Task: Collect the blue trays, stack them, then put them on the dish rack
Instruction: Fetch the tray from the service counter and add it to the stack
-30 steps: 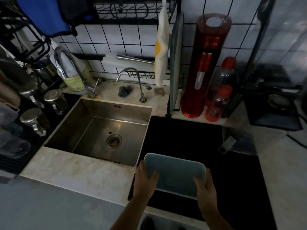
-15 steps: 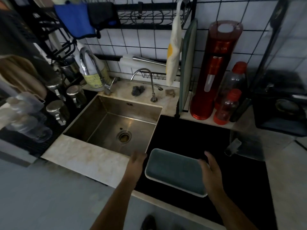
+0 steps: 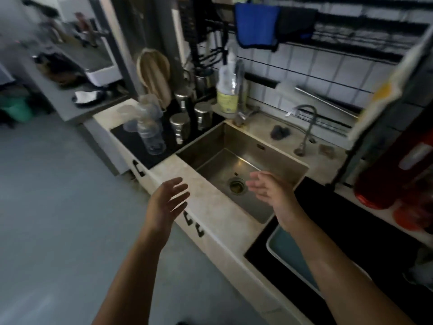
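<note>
Both hands are empty, fingers spread and loosely straight. The left hand (image 3: 167, 201) hovers palm-up over the front edge of the counter (image 3: 210, 207), its forearm reaching in from below. The right hand (image 3: 269, 187) hangs over the sink (image 3: 264, 146) beside the drain. The blue tray (image 3: 289, 254) lies flat on the black mat (image 3: 262, 252) at the counter's front edge, partly hidden under the right forearm, its long axis running along that edge.

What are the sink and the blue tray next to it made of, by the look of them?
The sink: likely brushed stainless steel, with grey metallic walls and soft reflections. The blue tray: probably matte plastic, with flat, even pale blue colour, rounded corners and no glare, though enamelled metal cannot be ruled out.
</note>
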The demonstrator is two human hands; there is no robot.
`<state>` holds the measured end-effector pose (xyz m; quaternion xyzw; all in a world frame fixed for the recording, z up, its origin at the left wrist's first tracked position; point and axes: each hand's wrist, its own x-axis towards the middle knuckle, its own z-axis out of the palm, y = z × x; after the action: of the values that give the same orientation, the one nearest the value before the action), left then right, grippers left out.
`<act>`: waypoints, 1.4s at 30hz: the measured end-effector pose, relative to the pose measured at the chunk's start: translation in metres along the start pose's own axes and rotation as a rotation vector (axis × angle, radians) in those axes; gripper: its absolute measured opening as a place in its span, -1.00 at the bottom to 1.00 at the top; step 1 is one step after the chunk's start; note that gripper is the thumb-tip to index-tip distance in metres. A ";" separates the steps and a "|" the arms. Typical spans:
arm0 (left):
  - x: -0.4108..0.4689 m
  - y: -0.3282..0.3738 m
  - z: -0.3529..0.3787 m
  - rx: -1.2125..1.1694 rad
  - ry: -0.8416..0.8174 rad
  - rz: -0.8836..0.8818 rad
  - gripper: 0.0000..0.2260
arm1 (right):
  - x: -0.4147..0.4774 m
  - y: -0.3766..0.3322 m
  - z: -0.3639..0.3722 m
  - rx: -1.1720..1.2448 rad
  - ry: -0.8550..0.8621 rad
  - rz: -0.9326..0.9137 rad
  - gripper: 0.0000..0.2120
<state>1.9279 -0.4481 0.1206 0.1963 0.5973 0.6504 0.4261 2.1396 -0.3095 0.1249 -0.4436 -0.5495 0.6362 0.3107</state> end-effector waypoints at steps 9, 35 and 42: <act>0.002 0.075 -0.171 -0.155 0.276 0.169 -0.67 | 0.034 -0.046 0.212 -0.013 -0.308 -0.086 -0.76; -0.014 0.216 -0.530 -0.205 1.075 0.414 -0.68 | 0.107 -0.068 0.751 0.073 -1.124 0.100 -0.64; 0.092 0.278 -0.608 -0.213 1.130 0.447 -0.68 | 0.205 -0.123 0.874 0.048 -1.164 0.039 -0.66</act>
<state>1.3224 -0.7248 0.2321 -0.1021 0.6068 0.7836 -0.0857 1.2516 -0.4735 0.2013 -0.0238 -0.6071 0.7931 -0.0440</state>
